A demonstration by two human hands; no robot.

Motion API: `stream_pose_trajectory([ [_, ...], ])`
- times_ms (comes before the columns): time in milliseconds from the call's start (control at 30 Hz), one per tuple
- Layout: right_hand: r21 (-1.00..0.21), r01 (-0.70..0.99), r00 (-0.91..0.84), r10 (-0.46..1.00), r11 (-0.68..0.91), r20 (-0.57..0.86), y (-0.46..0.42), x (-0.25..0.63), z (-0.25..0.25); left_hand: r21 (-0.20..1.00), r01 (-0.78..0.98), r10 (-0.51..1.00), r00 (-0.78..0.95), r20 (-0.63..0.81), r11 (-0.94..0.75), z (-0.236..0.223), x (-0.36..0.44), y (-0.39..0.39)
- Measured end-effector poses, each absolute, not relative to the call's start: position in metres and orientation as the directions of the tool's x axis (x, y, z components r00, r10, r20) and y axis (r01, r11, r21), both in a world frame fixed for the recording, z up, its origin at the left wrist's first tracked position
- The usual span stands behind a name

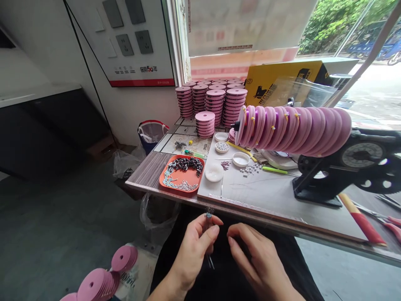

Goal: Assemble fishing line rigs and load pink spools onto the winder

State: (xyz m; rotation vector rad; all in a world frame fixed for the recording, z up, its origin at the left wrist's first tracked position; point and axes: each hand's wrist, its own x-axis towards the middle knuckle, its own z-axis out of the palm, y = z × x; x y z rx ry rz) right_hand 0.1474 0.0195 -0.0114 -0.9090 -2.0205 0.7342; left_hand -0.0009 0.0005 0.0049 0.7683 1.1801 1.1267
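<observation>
My left hand point(200, 238) is closed in a pinch around a small bunch of thin stems point(209, 214) above my lap. Tiny dark tips fan out at its top, a blue-grey band shows at the fingertips, and thin ends stick out below the hand. Just to the right, my right hand point(255, 255) has its fingers curled and thumb close to the index finger. Whatever it may pinch is too fine or hidden to make out. On the table ahead, an orange tray point(162, 180) bears black, light-blue and silvery small pieces.
Pink spools point(215, 104) stand stacked at the back. A black machine point(326, 171) carries a row of pink discs point(291, 129). White dishes point(241, 159), a green-handled tool point(275, 169), scissors point(376, 215) and a similar bunch point(180, 145) lie about. More pink spools point(97, 284) rest low left.
</observation>
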Motion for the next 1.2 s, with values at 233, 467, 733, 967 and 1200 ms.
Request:
stream_pose_trajectory([
  [233, -0.759, 0.312, -0.418, 0.800, 0.571, 0.430, 0.020, 0.149, -0.009, 0.921, -0.146, 0.932, 0.076, -0.353, 0.361, 0.008, 0.001, 0.000],
  [467, -0.734, 0.329, -0.438, 0.784, 0.595, 0.439, 0.022, 0.148, -0.003, 0.829, -0.403, 0.920, 0.129, -0.369, 0.389, 0.010, 0.002, -0.001],
  [733, -0.695, 0.331, -0.432, 0.757, 0.639, 0.490, 0.026, 0.147, 0.004, 0.708, -0.581, 0.915, 0.205, -0.348, 0.400, 0.008, 0.005, -0.003],
  [967, -0.437, 0.556, -0.298, 0.660, 0.707, 0.689, 0.034, 0.157, 0.007, 0.720, -0.662, 0.978, 0.129, -0.163, 0.207, 0.019, -0.001, -0.003],
  [1200, -0.644, 0.436, -0.243, 0.771, 0.629, 0.589, 0.014, 0.178, -0.018, 0.942, -0.256, 0.975, 0.034, -0.218, 0.219, 0.011, -0.010, 0.005],
])
